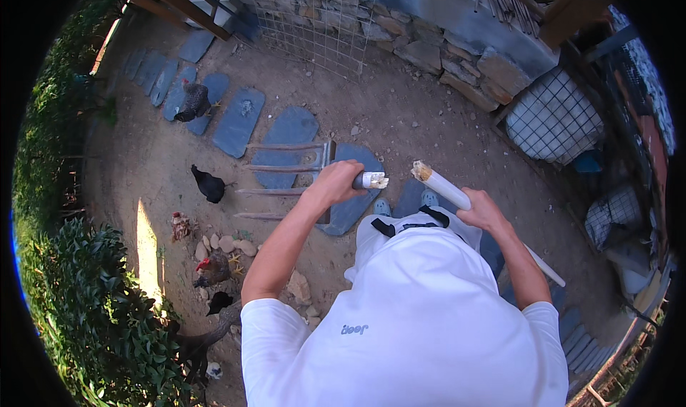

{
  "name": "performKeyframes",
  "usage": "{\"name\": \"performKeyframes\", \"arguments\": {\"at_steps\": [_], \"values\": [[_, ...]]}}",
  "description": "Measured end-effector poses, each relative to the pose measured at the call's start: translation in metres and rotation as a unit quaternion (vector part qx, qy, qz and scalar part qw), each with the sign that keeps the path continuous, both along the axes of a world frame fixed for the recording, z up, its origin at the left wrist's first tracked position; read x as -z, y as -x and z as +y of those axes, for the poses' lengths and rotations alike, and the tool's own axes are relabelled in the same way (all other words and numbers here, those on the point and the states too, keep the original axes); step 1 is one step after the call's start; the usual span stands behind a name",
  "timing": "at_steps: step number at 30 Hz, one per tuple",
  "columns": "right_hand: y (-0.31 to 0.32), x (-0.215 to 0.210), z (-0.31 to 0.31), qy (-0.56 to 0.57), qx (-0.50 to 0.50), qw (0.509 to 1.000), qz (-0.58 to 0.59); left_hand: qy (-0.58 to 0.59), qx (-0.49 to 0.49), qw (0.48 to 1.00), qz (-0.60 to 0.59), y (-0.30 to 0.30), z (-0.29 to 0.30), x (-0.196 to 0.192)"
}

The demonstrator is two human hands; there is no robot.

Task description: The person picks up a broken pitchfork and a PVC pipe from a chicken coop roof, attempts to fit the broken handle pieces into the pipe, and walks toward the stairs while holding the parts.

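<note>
My left hand [337,182] is closed round the dark socket of a fork head [286,169], whose long metal tines point left. From that socket sticks a short white stub [374,180] with a ragged, splintered end. In my right hand [483,210] is a long white handle [444,187], gripped near its end. Its jagged tip shows bare yellowish wood and faces the stub, with a gap between the two. The handle's other end [547,265] comes out past my right forearm, which hides part of its length.
Grey stepping slabs [239,122] cross the dirt ground. Several chickens stand at the left, among them a black hen [208,184], near rocks [227,245] and a leafy bush [93,314]. Wire mesh [314,28] leans by a stone wall [421,53]. A wire-fronted cage [554,117] stands at right.
</note>
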State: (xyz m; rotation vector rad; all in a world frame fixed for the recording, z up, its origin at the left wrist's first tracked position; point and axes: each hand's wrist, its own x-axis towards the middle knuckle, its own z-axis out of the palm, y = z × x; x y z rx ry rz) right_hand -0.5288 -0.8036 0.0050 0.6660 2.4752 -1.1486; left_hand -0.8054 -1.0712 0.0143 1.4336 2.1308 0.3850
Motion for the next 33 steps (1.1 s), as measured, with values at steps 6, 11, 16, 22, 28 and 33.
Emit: {"name": "performKeyframes", "arguments": {"at_steps": [6,11,16,22,28,33], "values": [[-0.012,0.006,-0.014,-0.082,-0.051,0.995,-0.033,0.079,0.035,0.996,0.004,-0.007,0.011,0.003],[-0.010,0.009,-0.019,-0.118,-0.091,0.989,-0.022,0.136,0.061,0.989,-0.012,-0.003,0.016,0.004],[0.000,0.016,-0.027,-0.125,-0.115,0.985,-0.003,0.185,0.078,0.979,-0.037,-0.001,0.015,0.009],[0.009,0.026,-0.025,-0.125,-0.151,0.981,0.011,0.202,0.099,0.972,-0.067,0.004,0.015,-0.001],[0.020,0.027,-0.023,-0.142,-0.186,0.972,0.008,0.210,0.099,0.969,-0.090,0.009,0.015,0.010],[0.023,0.036,-0.020,-0.155,-0.207,0.966,0.014,0.206,0.095,0.967,-0.115,0.009,0.010,0.025]]}}
